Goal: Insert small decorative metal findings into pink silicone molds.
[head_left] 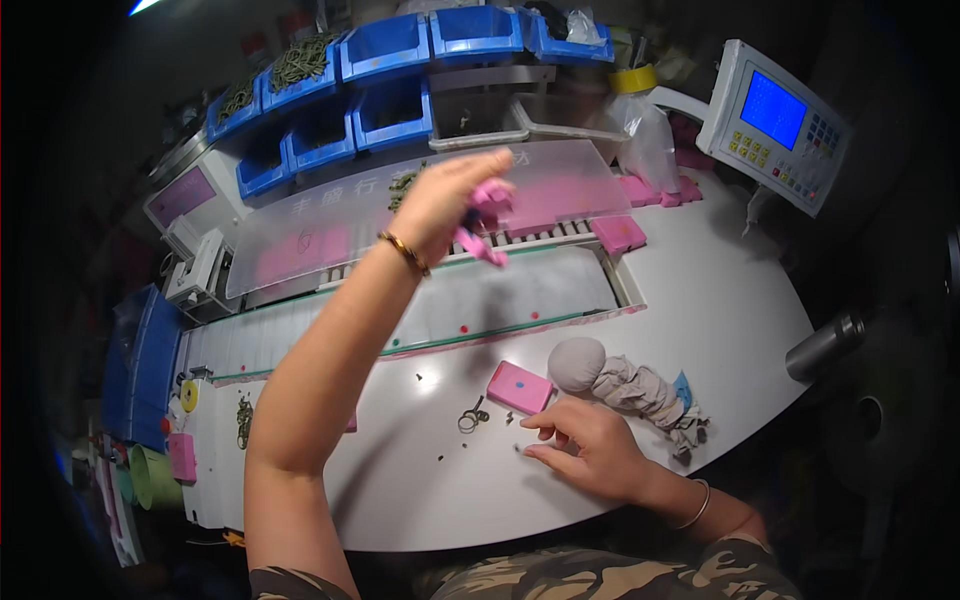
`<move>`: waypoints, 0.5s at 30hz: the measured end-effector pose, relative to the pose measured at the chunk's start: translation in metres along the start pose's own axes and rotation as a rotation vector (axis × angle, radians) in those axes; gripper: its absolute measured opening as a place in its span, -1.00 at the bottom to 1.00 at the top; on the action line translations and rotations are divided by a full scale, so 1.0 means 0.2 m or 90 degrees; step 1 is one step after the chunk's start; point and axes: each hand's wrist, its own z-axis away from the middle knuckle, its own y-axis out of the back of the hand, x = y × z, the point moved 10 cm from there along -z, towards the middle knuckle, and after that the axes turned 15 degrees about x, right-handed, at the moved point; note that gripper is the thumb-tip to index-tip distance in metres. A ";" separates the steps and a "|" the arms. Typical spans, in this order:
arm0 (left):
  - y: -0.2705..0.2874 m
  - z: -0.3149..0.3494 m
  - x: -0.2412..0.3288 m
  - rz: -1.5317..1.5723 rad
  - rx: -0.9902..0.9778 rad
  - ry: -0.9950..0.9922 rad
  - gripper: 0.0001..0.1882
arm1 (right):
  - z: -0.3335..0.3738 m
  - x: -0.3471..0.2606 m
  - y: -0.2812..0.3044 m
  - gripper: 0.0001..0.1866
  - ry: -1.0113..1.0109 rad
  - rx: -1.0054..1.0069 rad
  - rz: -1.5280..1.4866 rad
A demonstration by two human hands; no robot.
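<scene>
My left hand (445, 205) is raised over the far side of the conveyor, its arm stretched across the table. Bright pink pieces (488, 243) show at its fingers, with something dark between them. Blur hides whether the pink is worn or held. Low over the table at the right, my right hand (595, 450) has its thumb and forefinger apart, with nothing visible between them. A tiny dark piece (516, 448) lies by the thumb tip. Just beyond this hand is a flat pink block (520, 386) with a blue dot. Left of the hand lies a metal ring clamp (468, 420).
A crumpled pale cloth bundle (630, 388) lies right of the pink block. Across the table runs a conveyor belt (500, 290) beneath a clear panel (330, 240). Blue bins (385, 50) line the back. A control screen (775, 115) and dark cylinder (825, 347) are right.
</scene>
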 end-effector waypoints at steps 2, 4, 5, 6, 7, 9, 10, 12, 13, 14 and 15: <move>-0.09 0.10 -0.09 -0.006 -0.039 0.008 -0.58 | -0.03 -0.01 0.11 -0.70 0.094 0.066 0.089; -0.10 0.20 -0.26 0.078 -0.051 0.088 -0.64 | -0.06 0.02 0.21 -0.57 0.126 0.087 0.200; -0.08 0.25 -0.36 0.130 -0.066 0.132 -0.65 | -0.07 0.01 0.26 -0.57 0.125 0.082 0.196; -0.04 0.31 -0.40 0.182 -0.045 0.163 -0.65 | -0.09 -0.01 0.30 -0.45 0.151 0.091 0.298; 0.00 0.38 -0.43 0.235 -0.021 0.193 -0.65 | -0.10 -0.01 0.33 -0.32 0.178 0.099 0.398; 0.08 0.49 -0.51 0.276 0.033 0.257 -0.65 | -0.08 0.12 0.33 -0.20 0.108 0.018 0.361; 0.12 0.54 -0.55 0.290 0.062 0.273 -0.67 | -0.06 0.21 0.30 -0.08 0.038 -0.059 0.324; 0.21 0.62 -0.64 0.327 0.098 0.294 -0.77 | -0.07 0.22 0.31 -0.03 0.025 -0.108 0.259; 0.23 0.65 -0.66 0.331 0.108 0.295 -0.77 | -0.07 0.23 0.28 0.03 0.007 -0.146 0.200; 0.23 0.69 -0.68 0.379 0.096 0.313 -0.79 | -0.06 0.23 0.25 0.03 0.010 -0.157 0.194; 0.23 0.73 -0.70 0.427 0.082 0.330 -0.81 | -0.06 0.22 0.24 0.02 0.021 -0.141 0.202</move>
